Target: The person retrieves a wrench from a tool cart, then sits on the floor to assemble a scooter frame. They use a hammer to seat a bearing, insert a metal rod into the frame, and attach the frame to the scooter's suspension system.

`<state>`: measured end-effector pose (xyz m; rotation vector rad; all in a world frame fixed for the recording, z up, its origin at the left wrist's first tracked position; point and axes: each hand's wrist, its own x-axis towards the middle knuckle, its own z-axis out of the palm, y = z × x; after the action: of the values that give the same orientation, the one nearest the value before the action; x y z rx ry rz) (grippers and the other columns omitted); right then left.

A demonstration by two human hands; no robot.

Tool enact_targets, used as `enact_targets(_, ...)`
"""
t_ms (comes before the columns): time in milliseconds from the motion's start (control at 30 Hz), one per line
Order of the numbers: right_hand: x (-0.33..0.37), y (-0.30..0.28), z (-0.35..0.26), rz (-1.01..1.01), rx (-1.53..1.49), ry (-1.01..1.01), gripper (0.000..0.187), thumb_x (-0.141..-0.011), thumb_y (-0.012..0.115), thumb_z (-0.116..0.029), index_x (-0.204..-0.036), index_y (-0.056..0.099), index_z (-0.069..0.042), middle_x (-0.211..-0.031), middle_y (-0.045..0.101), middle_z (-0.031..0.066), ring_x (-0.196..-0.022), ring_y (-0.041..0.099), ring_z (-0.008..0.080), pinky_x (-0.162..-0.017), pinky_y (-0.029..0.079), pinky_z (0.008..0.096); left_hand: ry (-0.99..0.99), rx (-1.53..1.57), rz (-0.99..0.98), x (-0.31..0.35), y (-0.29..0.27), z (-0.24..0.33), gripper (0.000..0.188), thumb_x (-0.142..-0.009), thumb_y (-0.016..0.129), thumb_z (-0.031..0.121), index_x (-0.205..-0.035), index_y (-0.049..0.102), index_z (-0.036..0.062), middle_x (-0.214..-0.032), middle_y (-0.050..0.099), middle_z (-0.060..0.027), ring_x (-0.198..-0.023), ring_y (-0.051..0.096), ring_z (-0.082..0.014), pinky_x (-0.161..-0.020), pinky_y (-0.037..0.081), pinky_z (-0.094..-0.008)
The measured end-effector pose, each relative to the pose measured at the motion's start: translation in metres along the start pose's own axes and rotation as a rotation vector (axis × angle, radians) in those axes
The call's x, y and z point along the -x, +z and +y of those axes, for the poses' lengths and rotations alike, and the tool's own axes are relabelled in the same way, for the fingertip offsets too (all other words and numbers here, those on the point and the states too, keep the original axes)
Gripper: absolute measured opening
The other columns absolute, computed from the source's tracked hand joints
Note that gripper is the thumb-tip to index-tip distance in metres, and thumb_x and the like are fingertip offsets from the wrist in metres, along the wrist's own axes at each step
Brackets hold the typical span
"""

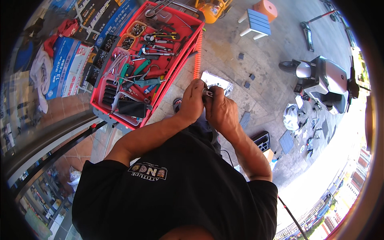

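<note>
My left hand (193, 101) and my right hand (221, 109) meet in front of my body, both closed with the fingertips together. Between them is a small, shiny, cylindrical metal part (207, 93) with something dark beside it; the fingers cover most of it. An orange coiled hose (197, 60) runs down along the tool cart to just behind my left hand. Whether it joins the metal part cannot be seen. To the left stands the red tool cart (173, 86), its tray filled with wrenches, pliers, screwdrivers and small bins of hardware. A black phone (132, 109) lies at its near end.
On the right a grey scooter (326, 82) stands on the paving, with a white plastic bag (291, 117) and scattered parts near it. Beyond are a blue-and-white stool (256, 23) and an orange stool (265, 10). Blue boxes (64, 66) are stacked left of the cart.
</note>
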<state>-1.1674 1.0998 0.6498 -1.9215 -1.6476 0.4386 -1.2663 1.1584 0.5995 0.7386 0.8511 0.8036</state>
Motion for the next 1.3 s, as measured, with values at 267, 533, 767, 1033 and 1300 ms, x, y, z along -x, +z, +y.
enact_targets(267, 0.005, 0.015, -0.004, -0.031, -0.190, 0.115, 0.022, -0.091, 0.054, -0.016, -0.101, 0.044, 0.001, -0.075, 0.061, 0.0259, -0.066, 0.059, 0.0473, -0.057, 0.046, 0.0536, 0.229, -0.334, -0.046, 0.002, -0.009, -0.002, 0.027, -0.102, 0.034, 0.021, -0.087, 0.050, 0.0063, -0.075, 0.045, -0.0003, -0.069, 0.041, -0.0098, -0.064, 0.038, -0.0252)
enact_targets(533, 0.014, 0.007, 0.006, 0.033, -0.416, 0.219, 0.018, -0.089, 0.059, -0.012, -0.102, 0.052, -0.001, -0.079, 0.064, 0.0231, -0.076, 0.064, 0.0424, -0.062, 0.050, 0.0472, -0.275, 0.149, -0.314, 0.000, -0.022, 0.011, 0.016, -0.101, 0.042, 0.023, -0.102, 0.045, 0.0076, -0.078, 0.046, 0.0001, -0.065, 0.042, -0.0078, -0.056, 0.037, -0.0233)
enact_targets(767, 0.060, -0.004, 0.023, -0.081, -0.215, 0.185, 0.015, -0.091, 0.054, -0.011, -0.099, 0.049, 0.001, -0.074, 0.061, 0.0244, -0.072, 0.060, 0.0449, -0.061, 0.046, 0.0474, -0.289, -0.410, -0.751, 0.018, -0.034, 0.009, 0.035, -0.093, 0.057, 0.019, -0.118, 0.041, -0.0001, -0.088, 0.053, -0.0053, -0.075, 0.051, -0.0140, -0.068, 0.044, -0.0289)
enact_targets(1033, 0.108, 0.004, 0.033, -0.243, -0.201, 0.386, 0.016, -0.091, 0.050, -0.014, -0.097, 0.044, 0.000, -0.073, 0.059, 0.0264, -0.073, 0.058, 0.0477, -0.063, 0.044, 0.0545, -0.175, -0.977, -1.033, 0.016, -0.033, -0.023, 0.029, -0.091, 0.062, 0.020, -0.111, 0.050, 0.0019, -0.087, 0.061, -0.0130, -0.079, 0.059, -0.0228, -0.074, 0.046, -0.0351)
enact_targets(1300, 0.143, -0.013, 0.051, 0.002, -0.296, 0.616, 0.016, -0.091, 0.049, -0.009, -0.104, 0.047, 0.000, -0.080, 0.062, 0.0241, -0.079, 0.060, 0.0446, -0.068, 0.046, 0.0513, -0.189, -0.849, -1.103, 0.008, 0.011, -0.060, 0.027, -0.088, 0.066, 0.015, -0.108, 0.053, 0.0021, -0.078, 0.060, -0.0073, -0.069, 0.058, -0.0160, -0.065, 0.046, -0.0310)
